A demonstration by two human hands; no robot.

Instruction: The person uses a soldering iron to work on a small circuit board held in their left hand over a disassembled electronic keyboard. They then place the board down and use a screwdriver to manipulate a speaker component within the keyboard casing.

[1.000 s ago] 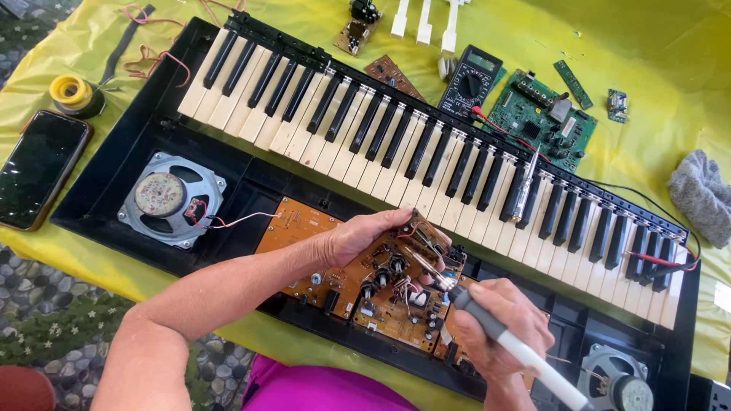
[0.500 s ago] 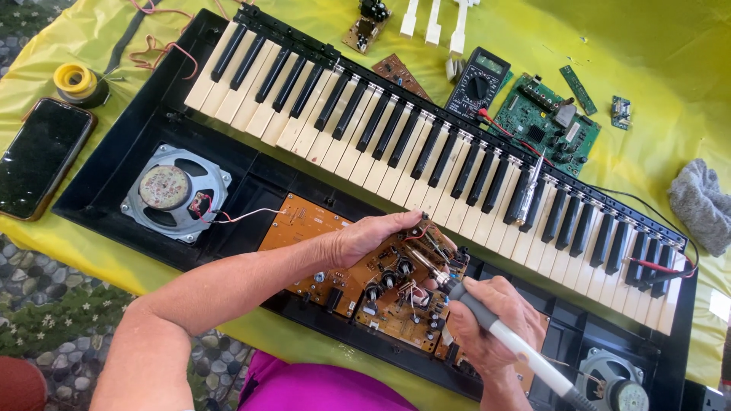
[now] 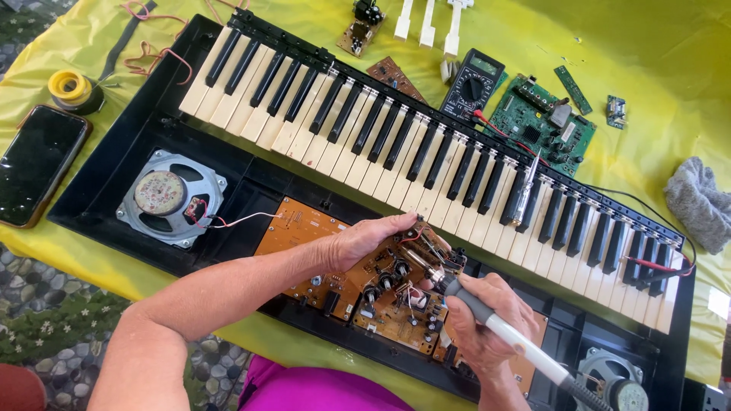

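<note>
**Hands at the circuit board of an opened keyboard**

My right hand (image 3: 487,320) is closed in a fist-like grip around the grey handle of a soldering iron (image 3: 487,316). The iron slants up and to the left, its metal tip resting among the parts on the orange board (image 3: 335,262). The iron's white shaft runs down to the right, out of my palm, toward the lower edge of the view.

My left hand (image 3: 365,242) lies across the board just left of the tip, fingers curled down onto its upper edge. It pinches or steadies the board there; what the fingertips press on is too small to tell.

The board sits in the front well of the keyboard (image 3: 396,137), inside the black case and below the row of keys. Thin red and white wires (image 3: 236,221) lead from its left end to the left speaker (image 3: 171,198), which lies in the same well. A second speaker (image 3: 613,384) shows at the lower right corner.

A probe (image 3: 525,194) rests on the keys to the right. Beyond the keys, on the yellow cloth (image 3: 655,53), lie a multimeter (image 3: 474,84), a green board (image 3: 541,125), and small loose boards. A grey rag (image 3: 700,202) sits at the far right. At the far left are a phone (image 3: 38,164) and a solder spool (image 3: 72,90).
</note>
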